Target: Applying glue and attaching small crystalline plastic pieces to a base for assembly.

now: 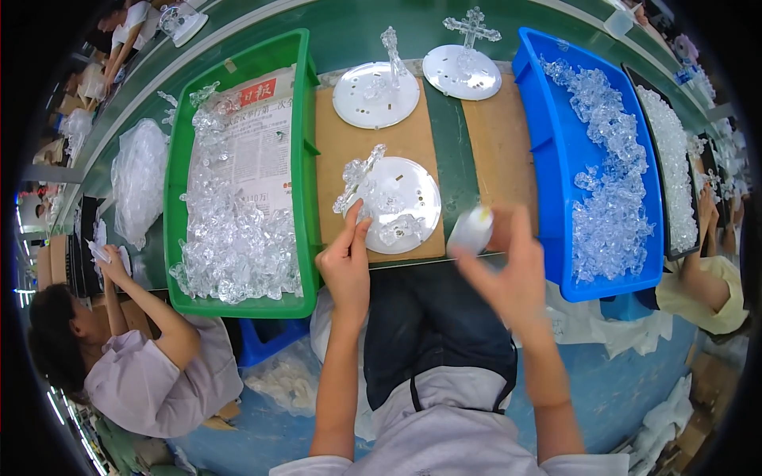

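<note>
My left hand (347,258) pinches the lower part of a clear faceted plastic cross (361,174), which leans over the left side of a round white disc (417,194). Another clear ornate piece (401,230) lies on the disc's near part. To the right of the disc, my right hand (508,266) grips a small white bottle (471,232) with a yellowish tip; hand and bottle are blurred by motion. Farther back stand two more white discs, a left one (361,99) bearing an upright clear piece (391,51) and a right one (452,79) bearing a clear cross (472,30).
A green bin (305,182) with newspaper and clear pieces stands left, a blue bin (548,182) of clear pieces right. Brown cardboard (333,135) covers the green table between them. A black tray (675,246) lies beyond the blue bin. Co-workers sit on both sides.
</note>
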`<move>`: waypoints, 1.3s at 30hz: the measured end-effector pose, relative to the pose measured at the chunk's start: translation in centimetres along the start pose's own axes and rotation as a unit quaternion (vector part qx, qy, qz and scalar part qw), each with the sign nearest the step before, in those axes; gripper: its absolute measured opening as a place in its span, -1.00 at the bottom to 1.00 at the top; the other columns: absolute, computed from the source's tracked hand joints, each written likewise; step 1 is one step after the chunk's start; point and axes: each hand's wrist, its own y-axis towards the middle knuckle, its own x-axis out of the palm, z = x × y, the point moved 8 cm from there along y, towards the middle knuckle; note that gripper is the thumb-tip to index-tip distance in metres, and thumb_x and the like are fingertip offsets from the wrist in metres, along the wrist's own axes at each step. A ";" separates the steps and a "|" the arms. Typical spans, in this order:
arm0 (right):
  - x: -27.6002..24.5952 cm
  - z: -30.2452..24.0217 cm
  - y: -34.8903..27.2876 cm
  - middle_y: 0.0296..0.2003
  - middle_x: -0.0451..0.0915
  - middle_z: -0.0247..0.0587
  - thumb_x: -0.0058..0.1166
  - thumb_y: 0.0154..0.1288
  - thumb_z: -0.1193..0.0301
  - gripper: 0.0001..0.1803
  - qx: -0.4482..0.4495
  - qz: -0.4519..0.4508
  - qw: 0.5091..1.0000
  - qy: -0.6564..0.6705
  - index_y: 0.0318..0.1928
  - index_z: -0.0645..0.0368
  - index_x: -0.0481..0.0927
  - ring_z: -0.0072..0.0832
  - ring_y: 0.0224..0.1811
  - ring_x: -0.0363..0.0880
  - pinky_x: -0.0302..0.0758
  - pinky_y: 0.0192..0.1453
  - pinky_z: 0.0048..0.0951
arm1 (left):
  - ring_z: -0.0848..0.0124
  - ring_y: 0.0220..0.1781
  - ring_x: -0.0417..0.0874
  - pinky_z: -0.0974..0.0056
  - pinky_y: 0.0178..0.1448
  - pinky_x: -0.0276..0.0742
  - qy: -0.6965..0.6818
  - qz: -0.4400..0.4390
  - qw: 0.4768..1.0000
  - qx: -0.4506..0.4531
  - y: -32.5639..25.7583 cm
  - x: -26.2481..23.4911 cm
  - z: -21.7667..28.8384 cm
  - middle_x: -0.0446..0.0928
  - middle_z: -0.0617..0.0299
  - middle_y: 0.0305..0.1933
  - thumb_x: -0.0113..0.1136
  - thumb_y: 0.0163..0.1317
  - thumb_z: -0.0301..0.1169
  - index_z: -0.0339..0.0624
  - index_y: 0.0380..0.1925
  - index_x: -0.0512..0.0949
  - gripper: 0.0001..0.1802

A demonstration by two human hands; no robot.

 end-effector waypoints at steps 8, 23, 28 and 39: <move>0.9 4.1 8.7 -0.21 0.55 0.17 0.22 0.07 0.49 -0.48 -0.081 0.092 0.979 -0.165 -0.01 0.27 0.23 -0.04 -0.21 0.60 0.51 -0.16 -0.22 | 0.63 -0.61 0.30 0.38 -0.48 0.32 0.003 0.024 0.999 0.045 -0.2 0.3 0.5 0.56 0.03 -0.57 0.09 0.28 -0.50 -0.16 0.01 0.55 -0.70; 1.5 -9.2 4.4 0.08 0.42 0.05 0.22 -0.01 0.54 -0.41 -0.291 -0.034 0.930 -0.225 0.11 0.13 0.41 -0.12 0.14 0.42 0.42 0.15 -0.27 | 0.57 -0.64 0.24 0.43 -0.54 0.22 -0.044 0.034 0.997 0.058 -6.4 -2.4 -0.8 0.30 0.22 -0.66 0.13 0.25 -0.47 -0.24 0.04 0.53 -0.66; 9.8 -8.2 10.3 -0.26 0.59 -0.12 0.16 0.01 0.48 -0.72 -0.319 -0.276 0.808 -0.412 -0.19 0.13 0.51 -0.17 -0.21 0.60 0.55 -0.21 -0.24 | 0.50 -0.68 0.29 0.39 -0.57 0.23 -0.075 0.028 0.991 0.108 -5.9 -0.7 -0.7 0.37 0.17 -0.64 0.16 0.21 -0.51 -0.25 -0.03 0.57 -0.70; -5.2 -24.4 25.9 -0.47 0.63 -0.21 0.23 0.07 0.35 -0.76 -0.375 -0.014 0.868 -0.327 -0.30 0.26 0.61 -0.54 -0.44 0.59 0.51 -0.32 -0.47 | 0.25 -0.64 0.39 0.22 -0.54 0.33 0.022 0.096 0.954 0.283 -2.9 -0.3 0.9 0.37 0.18 -0.66 0.16 0.02 -0.55 -0.25 -0.18 0.63 -0.70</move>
